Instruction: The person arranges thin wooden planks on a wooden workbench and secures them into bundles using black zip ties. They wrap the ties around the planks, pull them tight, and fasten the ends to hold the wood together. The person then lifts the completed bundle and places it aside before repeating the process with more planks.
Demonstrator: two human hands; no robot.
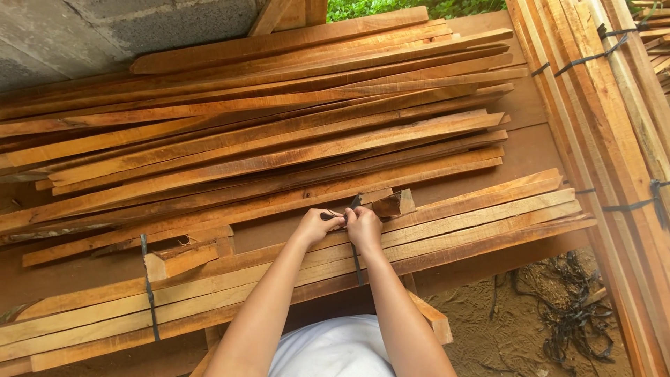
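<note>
A bundle of long wooden slats (460,220) lies across a brown board in front of me. My left hand (317,225) and my right hand (364,227) meet on top of the bundle, both closed on a dark plastic strap (356,260) that runs over and down the slats' near side. A second dark strap (149,290) binds the same bundle further left. A short wood block (393,203) rests just beyond my right hand.
A large loose pile of slats (279,119) lies behind the bundle. More strapped planks (614,139) stand along the right. Cut straps (579,314) lie on the sandy ground at lower right. A concrete wall (105,28) is top left.
</note>
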